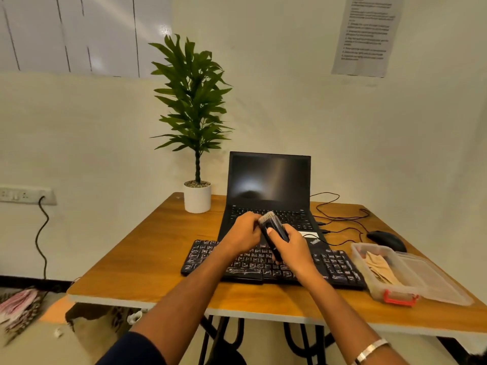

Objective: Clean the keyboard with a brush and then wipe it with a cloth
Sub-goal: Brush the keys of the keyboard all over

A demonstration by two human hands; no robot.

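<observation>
- We have a single view, worn on the person's head, so no second view overlaps it.
- We look forward and down onto the wooden table (163, 248), from just past its near edge.
- The lens is wide: beyond the table, the wall bends, and the floor shows below the table at left.
- The table fills the lower middle of the view; both forearms reach in from the bottom edge toward its centre.
- We sit close to the table, with its far edge well within sight.
</observation>
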